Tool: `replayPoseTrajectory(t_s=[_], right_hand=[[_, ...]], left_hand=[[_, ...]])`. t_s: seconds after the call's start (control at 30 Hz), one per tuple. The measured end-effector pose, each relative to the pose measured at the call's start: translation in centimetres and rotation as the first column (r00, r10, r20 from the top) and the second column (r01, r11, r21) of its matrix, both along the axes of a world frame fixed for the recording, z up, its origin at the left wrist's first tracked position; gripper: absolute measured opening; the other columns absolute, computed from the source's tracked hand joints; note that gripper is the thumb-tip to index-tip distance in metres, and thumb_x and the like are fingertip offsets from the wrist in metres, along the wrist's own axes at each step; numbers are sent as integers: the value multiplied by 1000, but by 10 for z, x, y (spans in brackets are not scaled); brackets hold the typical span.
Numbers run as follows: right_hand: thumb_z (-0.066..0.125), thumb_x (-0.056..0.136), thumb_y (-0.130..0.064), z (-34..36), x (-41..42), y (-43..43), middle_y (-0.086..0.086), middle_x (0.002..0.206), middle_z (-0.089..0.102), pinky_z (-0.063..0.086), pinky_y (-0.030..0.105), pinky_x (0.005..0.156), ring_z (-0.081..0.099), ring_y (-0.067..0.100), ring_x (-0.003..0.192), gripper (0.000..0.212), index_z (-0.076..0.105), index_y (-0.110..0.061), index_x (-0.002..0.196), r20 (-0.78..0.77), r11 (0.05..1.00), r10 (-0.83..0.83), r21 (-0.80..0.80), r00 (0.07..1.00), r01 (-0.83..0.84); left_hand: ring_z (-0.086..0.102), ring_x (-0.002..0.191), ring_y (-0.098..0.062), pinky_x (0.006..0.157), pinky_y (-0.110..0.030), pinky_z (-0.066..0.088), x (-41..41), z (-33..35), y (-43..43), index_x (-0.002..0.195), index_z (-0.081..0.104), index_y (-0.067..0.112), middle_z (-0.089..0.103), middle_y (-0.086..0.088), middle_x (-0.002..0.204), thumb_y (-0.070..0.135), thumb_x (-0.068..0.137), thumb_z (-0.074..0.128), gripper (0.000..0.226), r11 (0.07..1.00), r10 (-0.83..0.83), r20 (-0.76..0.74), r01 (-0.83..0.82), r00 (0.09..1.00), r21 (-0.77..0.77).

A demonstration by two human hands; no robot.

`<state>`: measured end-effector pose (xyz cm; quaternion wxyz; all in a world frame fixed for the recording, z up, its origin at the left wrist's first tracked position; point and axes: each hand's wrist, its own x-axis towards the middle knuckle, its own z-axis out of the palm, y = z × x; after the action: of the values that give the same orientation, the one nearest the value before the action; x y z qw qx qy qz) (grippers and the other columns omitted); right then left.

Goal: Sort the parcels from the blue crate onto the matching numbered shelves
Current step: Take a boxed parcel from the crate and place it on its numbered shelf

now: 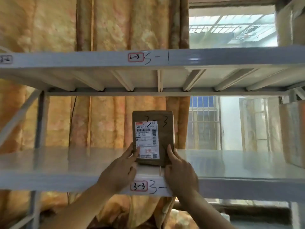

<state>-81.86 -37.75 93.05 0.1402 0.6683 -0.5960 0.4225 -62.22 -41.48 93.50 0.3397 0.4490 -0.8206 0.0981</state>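
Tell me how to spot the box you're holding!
Find the grey metal shelf in front of the orange curtain. Above its red-edged "3-3" tag stands a brown parcel, held by both hands. It alone has "3-3" handwritten above a white shipping label.

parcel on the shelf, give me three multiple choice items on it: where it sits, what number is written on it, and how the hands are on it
1. Where does the brown parcel stand?
A. on the shelf above the 3-3 tag
B. on the shelf above the 2-3 tag
C. in a crate

2. What is handwritten on it?
A. 2-3
B. 3-3
C. 1-1

3. How is it held?
A. left hand only
B. no hand touches it
C. both hands at its lower sides

Answers: 1 A, it stands upright on the lower shelf just above the 3-3 tag. 2 B, black marker reads 3-3. 3 C, the left hand and right hand flank its base.
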Motion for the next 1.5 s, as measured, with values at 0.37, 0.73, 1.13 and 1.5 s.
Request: replayPoseTrajectory(t_s=[0.37, 0.73, 1.13, 1.5], right_hand=[[31, 98, -19, -6, 5, -5, 1, 140, 52, 55, 36, 79, 67, 23, 99, 50, 30, -19, 148, -50, 989, -140, -55, 989, 138], [39, 99, -26, -13, 10, 16, -5, 99, 67, 51, 19, 76, 61, 8, 89, 26, 65, -20, 99, -98, 988, -154, -16, 983, 153], [47, 89, -13, -42, 153, 99, 3, 144, 46, 18, 35, 120, 35, 20, 138, 48, 47, -16, 137, -140, 988, 149, -16, 979, -153], [50, 94, -18, -133, 433, 256, 8, 151, 36, 24, 34, 113, 33, 27, 139, 51, 40, -13, 144, -409, 569, 819, 498, 401, -654]], left_hand=[[53, 118, -22, 88, -31, 48, -3, -3, -4, 149, 11, 35, 4, 7, 159, 25, 96, 29, 56, 994, 101, 64, -99, 993, -37], [-2, 146, -12, 120, -33, -5, 14, -39, 40, 151, 4, 22, 4, 7, 159, 45, 98, 9, 58, 949, 312, 130, -314, 941, 0], [6, 147, -17, 118, -34, 13, 184, -77, 181, 150, 11, 20, 7, 1, 159, 36, 101, 22, 53, 841, 492, 212, -524, 844, 134], [37, 134, -32, 108, -38, 33, 410, -149, 447, 145, 32, 15, 34, -12, 151, 20, 96, 41, 50, 291, 887, 236, -879, 396, 378]])
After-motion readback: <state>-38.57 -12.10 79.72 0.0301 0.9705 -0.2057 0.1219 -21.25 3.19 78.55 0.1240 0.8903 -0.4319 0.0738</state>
